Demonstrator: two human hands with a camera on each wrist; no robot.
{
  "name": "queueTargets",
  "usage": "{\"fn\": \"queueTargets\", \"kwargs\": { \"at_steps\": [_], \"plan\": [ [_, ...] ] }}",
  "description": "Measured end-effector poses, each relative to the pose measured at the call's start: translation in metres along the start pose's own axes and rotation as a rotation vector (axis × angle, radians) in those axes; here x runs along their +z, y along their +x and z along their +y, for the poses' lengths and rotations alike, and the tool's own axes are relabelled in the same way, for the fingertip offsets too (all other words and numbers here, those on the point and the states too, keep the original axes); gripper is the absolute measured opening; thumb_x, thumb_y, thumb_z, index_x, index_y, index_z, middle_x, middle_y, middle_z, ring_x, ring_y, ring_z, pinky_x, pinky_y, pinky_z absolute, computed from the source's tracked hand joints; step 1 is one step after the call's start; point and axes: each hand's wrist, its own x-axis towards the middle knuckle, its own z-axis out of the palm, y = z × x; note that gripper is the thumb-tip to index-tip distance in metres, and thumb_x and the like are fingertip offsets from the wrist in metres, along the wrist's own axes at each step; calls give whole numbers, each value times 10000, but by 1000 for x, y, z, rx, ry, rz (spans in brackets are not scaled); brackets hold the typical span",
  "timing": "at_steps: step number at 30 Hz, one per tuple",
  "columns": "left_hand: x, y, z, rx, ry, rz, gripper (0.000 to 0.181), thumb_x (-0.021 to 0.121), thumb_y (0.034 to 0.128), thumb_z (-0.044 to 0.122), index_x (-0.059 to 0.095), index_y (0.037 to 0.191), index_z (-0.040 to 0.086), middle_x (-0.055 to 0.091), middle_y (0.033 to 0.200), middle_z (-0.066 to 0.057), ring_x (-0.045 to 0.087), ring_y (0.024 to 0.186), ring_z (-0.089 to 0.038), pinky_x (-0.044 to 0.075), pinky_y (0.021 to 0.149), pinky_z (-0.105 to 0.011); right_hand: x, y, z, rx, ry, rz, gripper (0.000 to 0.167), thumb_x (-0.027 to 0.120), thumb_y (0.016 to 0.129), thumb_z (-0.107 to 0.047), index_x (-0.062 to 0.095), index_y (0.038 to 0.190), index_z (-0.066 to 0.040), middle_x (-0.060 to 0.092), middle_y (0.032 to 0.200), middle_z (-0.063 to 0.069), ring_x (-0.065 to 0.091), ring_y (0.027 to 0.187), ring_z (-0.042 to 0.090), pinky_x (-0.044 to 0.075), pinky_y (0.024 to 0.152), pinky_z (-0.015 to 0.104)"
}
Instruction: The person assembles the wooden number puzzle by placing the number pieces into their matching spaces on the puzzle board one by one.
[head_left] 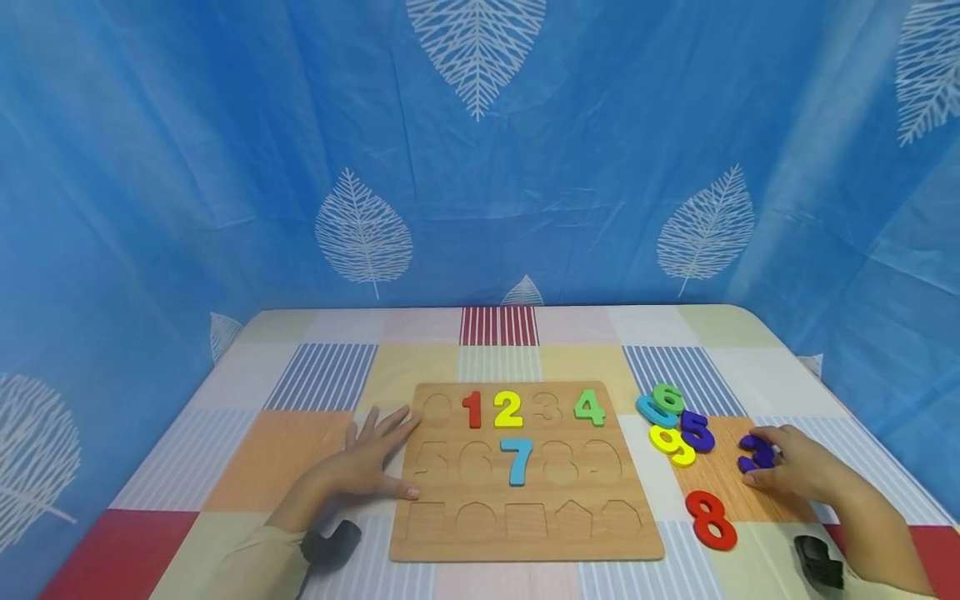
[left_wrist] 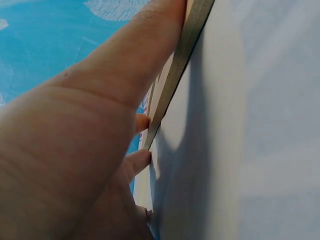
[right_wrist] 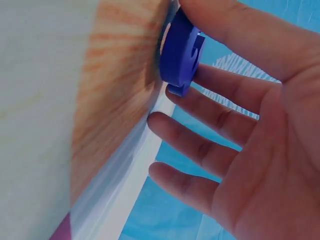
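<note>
My right hand (head_left: 806, 468) pinches a purple number 3 (head_left: 763, 454) between thumb and fingers, right of the loose numbers. In the right wrist view this purple piece (right_wrist: 176, 55) stands tilted close to the tablecloth, the lower fingers spread beside it. With fingers spread, my left hand (head_left: 363, 462) rests at the left edge of a wooden number board (head_left: 525, 550), thumb and fingertips touching it. On the board are a red 1 (head_left: 474, 412), a yellow 2 (head_left: 508, 420), a green 4 (head_left: 591, 412) and a blue 7 (head_left: 517, 468). The outlined 3 slot (head_left: 547, 408) holds no piece.
Right of the board lie a green 6 (head_left: 663, 403), a blue 0 (head_left: 649, 412), a yellow 9 (head_left: 678, 456) and a purple 5 (head_left: 700, 435), bunched together. Nearer me is a red 8 (head_left: 707, 518). A patchwork cloth (head_left: 300, 458) covers the table; a blue curtain (head_left: 480, 183) hangs behind.
</note>
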Motion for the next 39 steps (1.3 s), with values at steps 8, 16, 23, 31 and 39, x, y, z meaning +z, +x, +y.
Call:
{"fn": "queueTargets", "kwargs": {
  "at_steps": [8,16,23,31,39],
  "plan": [
    [-1,-2,0,-7,-6,4,1022,726,653,546,244,1447,120,122,1521,-174,-100,1336,-518,-116,994,-697,-10,7,-23,-85,28,74,877,761,658,-442,420,1206,152,444,1067,368,490,917,483,482,750,560],
    [-1,-2,0,-27,7,-3,1020,716,651,568,246,1449,139,121,1527,-150,-104,1345,-501,-106,1003,-693,-19,20,-63,-107,40,86,818,747,705,-376,398,1254,119,419,1132,371,463,983,494,501,752,545],
    [0,-1,0,-53,27,5,1025,724,636,576,260,1446,154,132,1529,-137,-96,1351,-492,-87,1011,-694,-21,38,-109,-195,48,88,754,723,751,-330,399,1289,87,420,1223,351,448,1068,490,469,815,576],
    [3,3,-2,-46,38,7,1029,715,630,597,253,1449,180,121,1535,-114,-98,1357,-477,-92,1017,-685,-22,52,-148,-315,69,103,703,713,772,-283,413,1296,76,431,1246,322,451,1092,459,422,883,587],
    [3,2,-1,-55,35,5,1021,716,633,591,249,1450,194,122,1536,-103,-99,1361,-467,-100,1023,-674,-15,62,-170,-376,101,91,693,723,766,-251,416,1296,74,436,1241,304,462,1088,435,420,893,575]
  ]
}}
